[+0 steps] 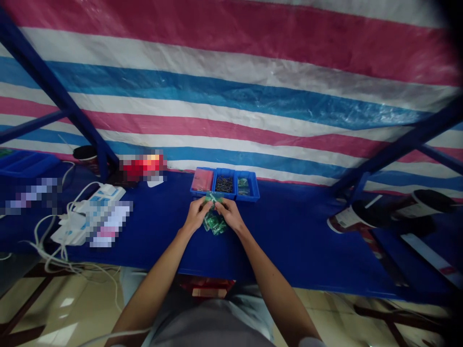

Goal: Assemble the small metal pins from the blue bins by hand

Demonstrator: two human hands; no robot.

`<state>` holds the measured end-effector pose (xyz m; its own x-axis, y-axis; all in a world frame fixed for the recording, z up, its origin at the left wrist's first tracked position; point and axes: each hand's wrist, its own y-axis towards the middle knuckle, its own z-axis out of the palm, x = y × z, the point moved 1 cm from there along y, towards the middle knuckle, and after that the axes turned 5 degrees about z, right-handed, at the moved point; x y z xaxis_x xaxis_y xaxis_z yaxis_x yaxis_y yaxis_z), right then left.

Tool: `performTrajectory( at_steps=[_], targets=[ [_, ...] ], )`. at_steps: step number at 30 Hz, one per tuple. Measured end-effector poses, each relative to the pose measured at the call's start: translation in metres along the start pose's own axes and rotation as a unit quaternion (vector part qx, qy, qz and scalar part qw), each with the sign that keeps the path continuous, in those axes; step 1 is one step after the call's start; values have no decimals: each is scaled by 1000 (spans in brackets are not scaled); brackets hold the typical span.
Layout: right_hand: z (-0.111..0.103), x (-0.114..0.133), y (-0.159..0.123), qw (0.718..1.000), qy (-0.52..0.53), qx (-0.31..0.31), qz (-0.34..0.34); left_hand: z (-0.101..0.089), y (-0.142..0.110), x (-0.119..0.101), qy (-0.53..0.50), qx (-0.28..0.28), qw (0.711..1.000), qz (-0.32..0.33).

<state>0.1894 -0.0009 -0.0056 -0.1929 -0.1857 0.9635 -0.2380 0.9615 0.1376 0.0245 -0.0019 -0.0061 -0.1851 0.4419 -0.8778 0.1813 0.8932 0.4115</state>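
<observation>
My left hand (196, 214) and my right hand (230, 213) meet over the middle of the blue table. Between their pinched fingers is a small green see-through packet (213, 196) with a pale strip on it; its contents are too small to make out. Just beneath the hands lies a pile of similar green packets (214, 224). Beyond my fingers stand three joined blue bins: the left bin (197, 195) has flat pinkish-red pieces, the middle bin (224, 169) holds dark screw-like parts, and the right bin (256, 190) contains a few clear, greenish packets.
On the left are a white power strip (112, 193) with tangled cables and a blurred-out paper. Dark cups (347, 219) and a flat pale box (430, 258) stand at the right. A striped tarp (231, 111) hangs behind the blue table (289, 241), between slanted blue posts.
</observation>
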Motion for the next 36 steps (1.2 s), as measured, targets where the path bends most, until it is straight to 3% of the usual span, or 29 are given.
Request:
performTrajectory(
  at_steps=[8, 12, 21, 32, 36],
  targets=[
    [4, -2, -9, 998, 51, -9, 28, -1, 0, 2, 47, -17, 999, -1],
    [6, 1, -12, 994, 104, -9, 20, 1, 1, 2, 57, -4, 998, 9],
    [4, -6, -11, 993, 108, -44, 5, 4, 0, 1, 38, 40, 998, -1],
    [1, 5, -13, 989, 145, 35, 19, 1, -1, -4, 17, 65, 998, -6],
    [-1, 3, -13, 990, 137, 13, 30, 1, -1, -5, 7, 59, 998, -17]
  ],
)
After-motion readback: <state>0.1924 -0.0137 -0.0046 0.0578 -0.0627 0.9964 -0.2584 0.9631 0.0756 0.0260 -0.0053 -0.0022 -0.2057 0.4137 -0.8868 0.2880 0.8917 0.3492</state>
